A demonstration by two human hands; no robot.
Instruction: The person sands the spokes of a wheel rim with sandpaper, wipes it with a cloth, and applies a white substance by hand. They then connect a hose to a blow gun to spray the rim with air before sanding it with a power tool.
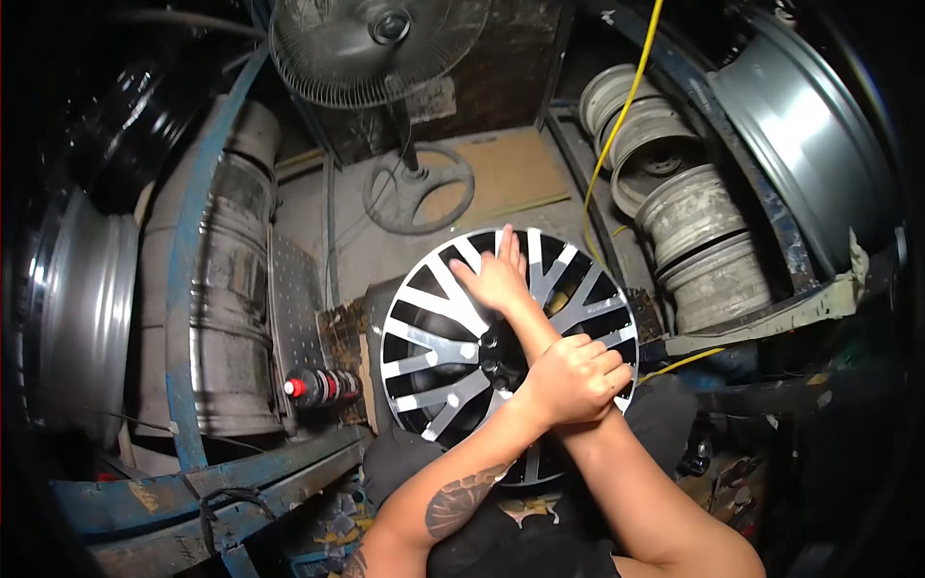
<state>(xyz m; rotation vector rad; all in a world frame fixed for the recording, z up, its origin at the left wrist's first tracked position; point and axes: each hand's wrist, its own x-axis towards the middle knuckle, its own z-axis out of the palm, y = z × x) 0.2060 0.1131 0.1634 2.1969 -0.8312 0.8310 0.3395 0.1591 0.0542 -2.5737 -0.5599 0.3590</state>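
Observation:
A car wheel rim [438,362] with silver-faced spokes and black gaps lies face up in front of me, close to my knees. My arms cross over it. My right hand [498,274] rests with fingers spread on the spokes near the far edge and grips nothing. My left hand [583,379] is closed around my right forearm [532,326], above the rim's right side. The lower part of the rim is partly hidden by my arms.
A bottle with a red cap [326,385] lies left of the rim. A floor fan [385,48] on a steering-wheel-shaped base [420,190] stands ahead. Worn rims [689,207] and a yellow cable [617,130] are on the right. Blue metal racks [198,231] hold rims on the left.

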